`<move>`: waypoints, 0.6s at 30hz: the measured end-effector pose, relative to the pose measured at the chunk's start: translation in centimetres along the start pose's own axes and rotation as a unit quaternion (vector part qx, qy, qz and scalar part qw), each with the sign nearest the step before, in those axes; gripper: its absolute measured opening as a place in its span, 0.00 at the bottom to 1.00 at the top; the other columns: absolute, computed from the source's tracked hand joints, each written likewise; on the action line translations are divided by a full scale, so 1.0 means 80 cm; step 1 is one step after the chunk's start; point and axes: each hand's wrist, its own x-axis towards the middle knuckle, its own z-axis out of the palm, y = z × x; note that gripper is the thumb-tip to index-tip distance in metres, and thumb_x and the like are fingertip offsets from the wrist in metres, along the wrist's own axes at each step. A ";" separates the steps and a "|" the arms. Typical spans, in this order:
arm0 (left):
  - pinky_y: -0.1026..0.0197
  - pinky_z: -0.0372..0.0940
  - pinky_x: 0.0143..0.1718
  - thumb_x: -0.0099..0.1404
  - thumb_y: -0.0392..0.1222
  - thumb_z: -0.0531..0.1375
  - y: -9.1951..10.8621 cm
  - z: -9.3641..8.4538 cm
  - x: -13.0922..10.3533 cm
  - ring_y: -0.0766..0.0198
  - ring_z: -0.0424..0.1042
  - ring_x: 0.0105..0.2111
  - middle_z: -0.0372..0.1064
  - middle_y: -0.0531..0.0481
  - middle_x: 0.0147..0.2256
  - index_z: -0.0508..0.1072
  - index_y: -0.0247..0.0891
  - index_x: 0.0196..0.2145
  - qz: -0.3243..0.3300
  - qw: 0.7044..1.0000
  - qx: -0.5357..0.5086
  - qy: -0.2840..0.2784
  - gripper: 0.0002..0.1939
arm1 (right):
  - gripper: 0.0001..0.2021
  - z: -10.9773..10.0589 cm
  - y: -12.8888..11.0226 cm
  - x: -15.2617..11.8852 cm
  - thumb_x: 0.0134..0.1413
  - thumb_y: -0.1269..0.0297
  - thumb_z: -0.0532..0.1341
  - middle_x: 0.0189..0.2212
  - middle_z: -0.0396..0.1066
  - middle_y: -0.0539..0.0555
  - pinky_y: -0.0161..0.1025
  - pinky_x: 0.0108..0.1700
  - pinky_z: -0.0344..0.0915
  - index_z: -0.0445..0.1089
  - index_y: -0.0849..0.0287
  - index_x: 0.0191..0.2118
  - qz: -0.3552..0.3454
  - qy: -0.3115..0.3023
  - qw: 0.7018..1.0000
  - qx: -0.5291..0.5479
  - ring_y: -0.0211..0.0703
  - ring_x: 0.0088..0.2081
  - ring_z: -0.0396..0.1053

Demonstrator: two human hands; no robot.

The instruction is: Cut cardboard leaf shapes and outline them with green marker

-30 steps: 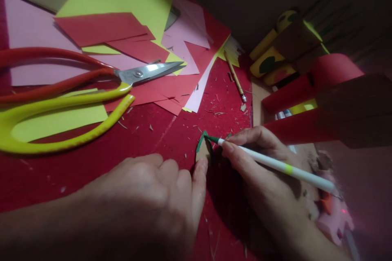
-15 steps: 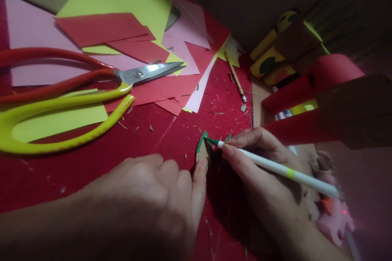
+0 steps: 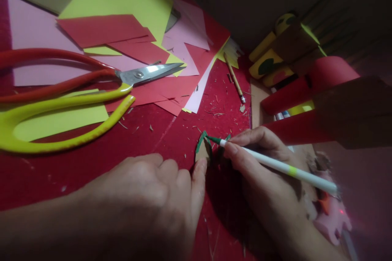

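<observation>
On the red work surface lies a small pointed cardboard piece, its upper edges coloured green. My left hand is closed with its fingers curled, one digit pressing the lower end of that piece down. In the pinch of my right hand is a white felt-tip pen with a green tip and a yellow-green band. The pen's tip touches the right side of the piece's point, or hovers just over it. Another green-edged bit shows partly behind the pen and fingers.
Large scissors with red and yellow handles lie at left over red, yellow and pink paper sheets. A short pencil and scattered shavings are beyond my hands. Red paper rolls and yellow spotted ones stand right, near a pink figure.
The pen and my right hand have shifted very slightly right, the tip still at the cardboard's point. My left hand stays on the piece. The view has moved a little.
</observation>
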 end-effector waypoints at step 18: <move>0.51 0.64 0.22 0.75 0.36 0.58 -0.001 -0.001 0.000 0.53 0.74 0.23 0.77 0.47 0.27 0.80 0.28 0.58 0.004 1.000 -0.017 -0.006 0.19 | 0.09 -0.013 0.005 -0.005 0.52 0.62 0.80 0.25 0.81 0.51 0.36 0.24 0.70 0.80 0.52 0.31 0.004 -0.060 0.996 -0.073 0.44 0.24 0.76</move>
